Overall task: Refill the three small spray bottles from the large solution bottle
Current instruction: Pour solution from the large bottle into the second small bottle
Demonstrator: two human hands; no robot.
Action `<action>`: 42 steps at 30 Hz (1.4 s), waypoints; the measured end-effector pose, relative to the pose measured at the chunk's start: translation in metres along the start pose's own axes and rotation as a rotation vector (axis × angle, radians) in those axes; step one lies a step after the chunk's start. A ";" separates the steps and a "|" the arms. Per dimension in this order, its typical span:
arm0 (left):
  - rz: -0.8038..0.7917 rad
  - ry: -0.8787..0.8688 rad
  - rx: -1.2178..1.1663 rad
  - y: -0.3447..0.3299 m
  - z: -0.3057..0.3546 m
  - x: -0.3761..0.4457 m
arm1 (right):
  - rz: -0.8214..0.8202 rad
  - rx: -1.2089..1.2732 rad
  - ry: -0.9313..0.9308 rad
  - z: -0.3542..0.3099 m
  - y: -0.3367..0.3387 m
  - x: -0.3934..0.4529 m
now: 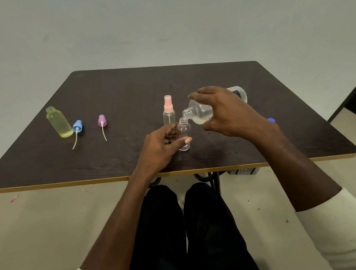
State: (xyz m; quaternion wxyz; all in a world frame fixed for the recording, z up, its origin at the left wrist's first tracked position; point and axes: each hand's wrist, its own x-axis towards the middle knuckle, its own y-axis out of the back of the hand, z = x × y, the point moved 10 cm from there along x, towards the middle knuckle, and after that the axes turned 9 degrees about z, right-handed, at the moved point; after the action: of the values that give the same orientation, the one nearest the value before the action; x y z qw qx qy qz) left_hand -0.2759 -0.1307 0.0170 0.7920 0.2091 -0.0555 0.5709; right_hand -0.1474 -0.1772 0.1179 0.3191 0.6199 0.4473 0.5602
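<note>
Two bottle mouths meet: the right hand (224, 112) grips the tipped big bottle (201, 114) just above the small clear bottle (184, 134), which the left hand's fingers (172, 127) hold upright.

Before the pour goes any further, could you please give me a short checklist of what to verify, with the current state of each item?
1. Large solution bottle gripped by the right hand and tilted: ok.
2. Its open mouth right above the neck of the small clear bottle: ok.
3. Small clear bottle upright on the table, steadied by the left hand: ok.
4. Liquid actually flowing: cannot tell.
5. Purple spray cap and blue spray cap off and lying within view: ok.
6. Yellow bottle open, awaiting its turn: ok; pink-capped bottle still capped: not ok.
</note>
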 end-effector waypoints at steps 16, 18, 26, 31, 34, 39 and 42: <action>0.001 0.008 0.006 0.001 -0.001 0.000 | -0.011 0.001 -0.005 0.001 0.000 0.001; -0.003 0.010 0.007 0.001 -0.002 0.000 | -0.011 0.000 -0.006 0.001 0.000 0.001; -0.004 0.007 -0.001 0.001 -0.001 0.000 | -0.005 0.002 0.003 0.000 0.002 0.001; -0.004 0.006 0.007 0.000 -0.003 0.001 | -0.005 0.004 0.001 0.001 0.000 0.002; 0.001 0.006 0.000 0.000 -0.002 0.001 | -0.001 0.011 0.001 0.001 0.000 0.002; 0.000 0.008 0.002 0.001 0.000 0.000 | -0.002 0.013 0.003 0.001 -0.001 0.002; -0.004 0.008 0.005 0.000 0.000 0.000 | -0.003 0.008 0.002 0.001 0.000 0.002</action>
State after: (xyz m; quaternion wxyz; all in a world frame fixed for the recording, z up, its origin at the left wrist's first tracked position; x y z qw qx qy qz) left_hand -0.2765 -0.1309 0.0170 0.7929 0.2088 -0.0507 0.5702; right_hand -0.1461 -0.1748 0.1182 0.3170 0.6201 0.4508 0.5585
